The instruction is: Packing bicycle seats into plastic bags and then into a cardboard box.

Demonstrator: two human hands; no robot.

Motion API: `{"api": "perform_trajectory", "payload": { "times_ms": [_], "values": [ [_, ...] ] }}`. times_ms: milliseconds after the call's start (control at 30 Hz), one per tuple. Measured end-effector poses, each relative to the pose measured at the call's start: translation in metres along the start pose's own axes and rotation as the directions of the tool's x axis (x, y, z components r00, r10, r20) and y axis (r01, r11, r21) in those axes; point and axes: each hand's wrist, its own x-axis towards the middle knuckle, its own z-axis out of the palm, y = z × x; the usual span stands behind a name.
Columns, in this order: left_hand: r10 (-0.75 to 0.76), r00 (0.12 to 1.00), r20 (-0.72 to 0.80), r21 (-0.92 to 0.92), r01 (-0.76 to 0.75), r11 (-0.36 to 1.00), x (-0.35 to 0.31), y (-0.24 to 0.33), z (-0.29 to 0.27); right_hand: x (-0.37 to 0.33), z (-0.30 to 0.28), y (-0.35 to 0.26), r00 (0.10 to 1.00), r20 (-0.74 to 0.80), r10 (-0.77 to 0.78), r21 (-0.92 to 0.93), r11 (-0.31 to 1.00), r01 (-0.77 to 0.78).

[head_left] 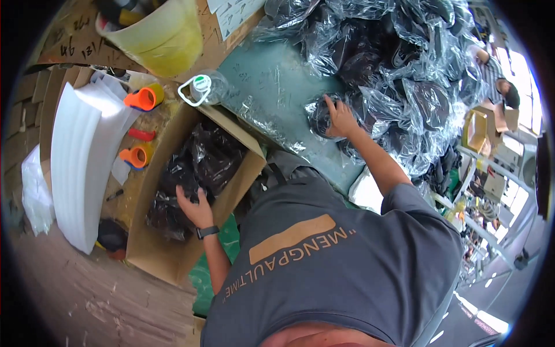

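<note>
An open cardboard box (240, 185) stands at my left, with dark items in clear plastic bags (217, 153) inside. My left hand (195, 206), with a dark band on its wrist, reaches into it. Its fingers are spread and rest against the bagged items. My right hand (343, 118) is at the edge of a heap of similar bagged dark items (425, 104) on the green table (263, 72). Its fingers curve over one rounded dark item in a clear bag (319, 118); the underside of the grip is hidden.
White foam sheets (84, 156) stand left of the box, beside orange tape dispensers (143, 98). A clear plastic bottle (213, 87) stands behind the box, near a yellowish bucket (165, 43). Another person (498, 81) is at the far right, near metal frames (491, 170).
</note>
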Motion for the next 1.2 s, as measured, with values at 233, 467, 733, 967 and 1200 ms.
{"api": "perform_trajectory", "payload": {
  "times_ms": [233,467,733,967,1200],
  "values": [
    [0.240,0.949,0.202,-0.427,-0.136,0.894,-0.037,0.177,0.057,0.023,0.016,0.032,0.978,0.207,0.038,0.226,0.970,-0.086],
    [0.549,0.751,0.366,-0.695,-0.171,0.698,-0.024,0.205,0.051,-0.001,-0.191,-0.113,0.892,0.379,-0.247,0.924,0.150,-0.351],
    [0.788,0.501,0.357,-0.932,0.131,0.339,-0.039,0.183,-0.067,-0.098,-0.214,-0.240,0.980,0.076,-0.182,0.780,-0.602,-0.172],
    [0.334,0.849,0.409,-0.671,0.032,0.740,-0.012,0.068,-0.074,-0.063,-0.121,-0.406,0.969,-0.021,-0.245,0.889,0.439,0.130],
    [0.259,0.963,-0.078,-0.236,-0.270,0.933,0.080,-0.018,-0.168,0.055,0.086,-0.437,0.897,0.057,0.438,0.402,0.812,-0.422]
  ]
}}
